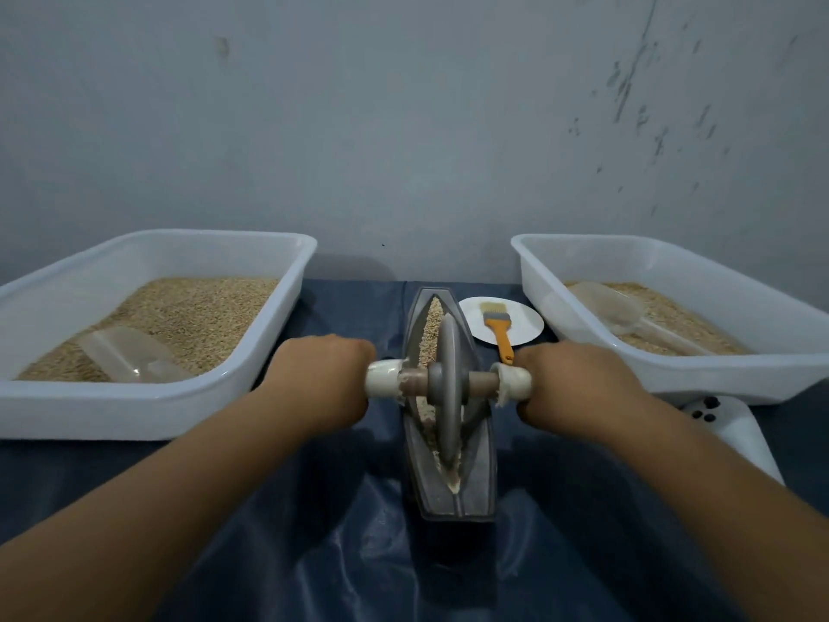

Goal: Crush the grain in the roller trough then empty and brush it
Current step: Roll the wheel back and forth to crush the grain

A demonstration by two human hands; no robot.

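A grey boat-shaped roller trough (482,482) lies lengthwise in the middle of the table, with pale grain (433,327) along its groove. A grey roller disc (448,388) stands upright in the groove on a wooden axle with white-wrapped handles. My left hand (320,374) grips the left handle (383,379). My right hand (578,381) grips the right handle (516,381). An orange-handled brush (498,327) lies on a small white plate (525,321) just beyond the trough on its right.
A white tub (134,410) of grain with a clear scoop (130,354) stands at the left. Another white tub (740,374) with grain and a clear scoop (614,309) stands at the right. A white device (735,430) sits under my right forearm. Dark blue sheeting (341,545) covers the table.
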